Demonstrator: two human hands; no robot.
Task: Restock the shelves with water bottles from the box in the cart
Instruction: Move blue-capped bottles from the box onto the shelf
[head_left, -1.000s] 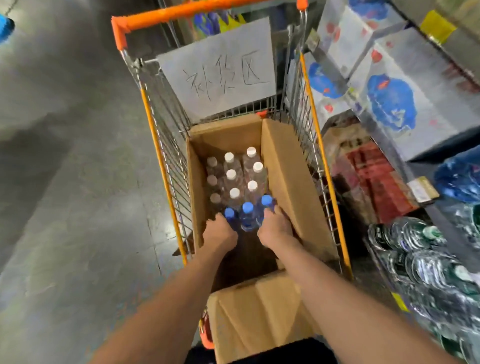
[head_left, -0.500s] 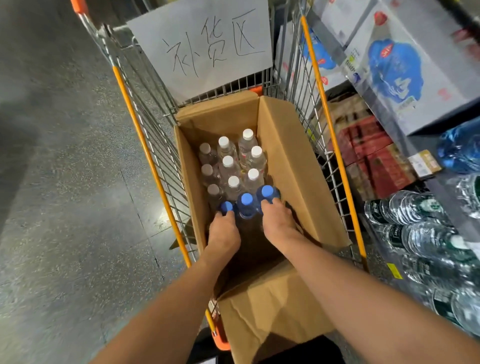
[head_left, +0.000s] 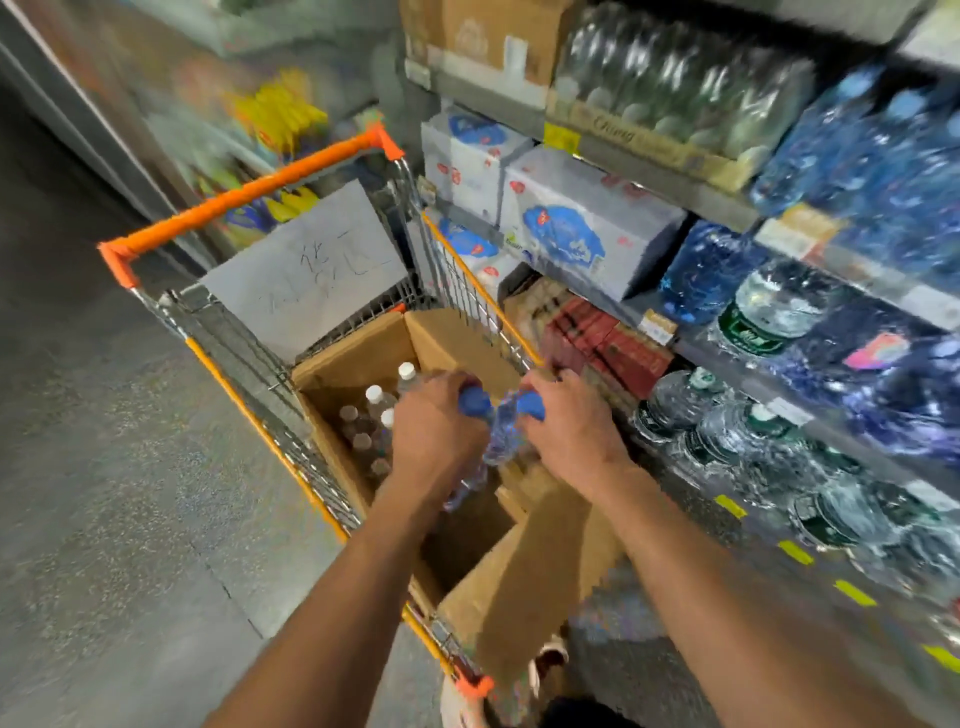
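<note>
**Entry: blue-capped bottles lifted from the carton**

We log two clear, ribbed plastic water bottles with blue screw caps (head_left: 475, 402), held above the open cardboard box (head_left: 358, 364). Our left hand (head_left: 434, 431) wraps its grip round one neck; our right hand (head_left: 569, 431) curls round the other (head_left: 530, 405). Whether either hand holds a third bottle we cannot tell, for the frame is blurred.

The box is matt brown corrugated board, flaps up, seated in a steel-wire cart (head_left: 244, 358) with an orange handle. White-capped bottles (head_left: 374, 395) stand upright inside it. A paper sign (head_left: 306, 275) hangs on the cart's far end.

Change since half a second ago: both hands were down at the caps inside the box; now the bottles are raised clear of the others.

Long axes run steeply, caps uppermost and away from us, bases toward us. The shelves (head_left: 727, 208) of wrapped bottle packs stand at our right.
</note>
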